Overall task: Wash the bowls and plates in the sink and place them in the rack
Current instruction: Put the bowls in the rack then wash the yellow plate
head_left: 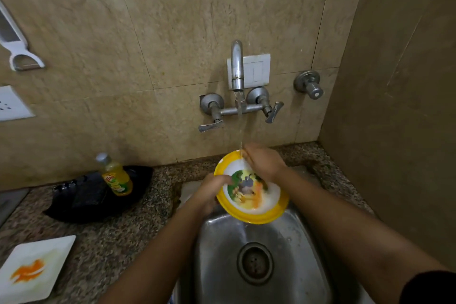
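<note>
Far left on the counter, a square white plate (34,269) with orange residue waits unwashed — well apart from both hands. Your left hand (209,192) grips the yellow-rimmed plate (250,189) by its left edge, tilted over the sink (222,254). Your right hand (262,160) lies loosely on the plate's far face under the water stream (240,121) — rubbing, I judge. No rack is in view.

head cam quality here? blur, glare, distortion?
Head view: dim, warm light; wide-angle bending of the tile lines and the peeler at the left edge; both hands and the yellow-rimmed plate slightly motion-soft; mild glare on the sink wall.
</note>
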